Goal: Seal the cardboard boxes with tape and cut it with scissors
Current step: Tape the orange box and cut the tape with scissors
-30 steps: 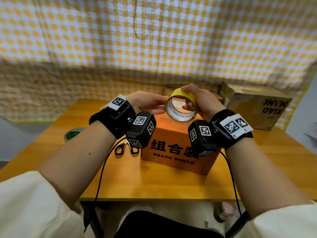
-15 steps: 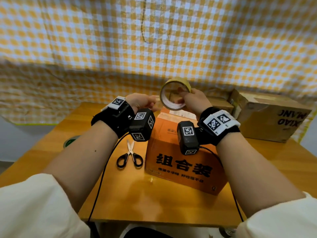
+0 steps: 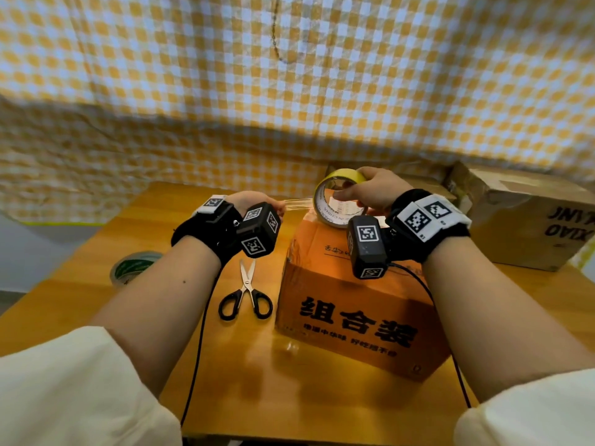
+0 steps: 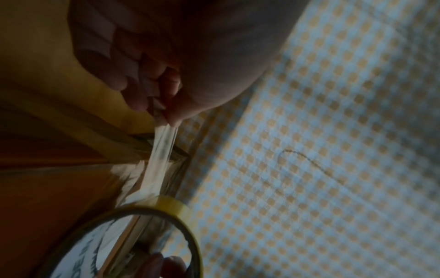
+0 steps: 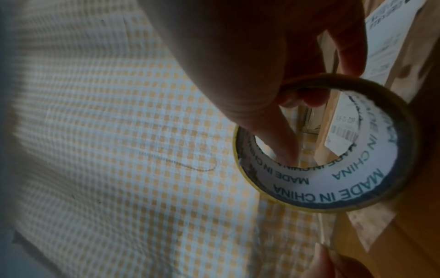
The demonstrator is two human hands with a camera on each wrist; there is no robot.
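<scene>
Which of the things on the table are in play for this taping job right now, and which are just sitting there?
In play: yellow tape roll, pulled strip, orange box, scissors.

Idle: green tape roll, brown box, checked cloth.

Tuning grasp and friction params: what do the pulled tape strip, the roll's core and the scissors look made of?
Tape strip: thin clear plastic film, glossy; the box edge shows through it.
Roll core: likely paperboard, matte white liner with printed lettering, edge looks fibrous.
Scissors: shiny metal blades, black handles, probably plastic.
</scene>
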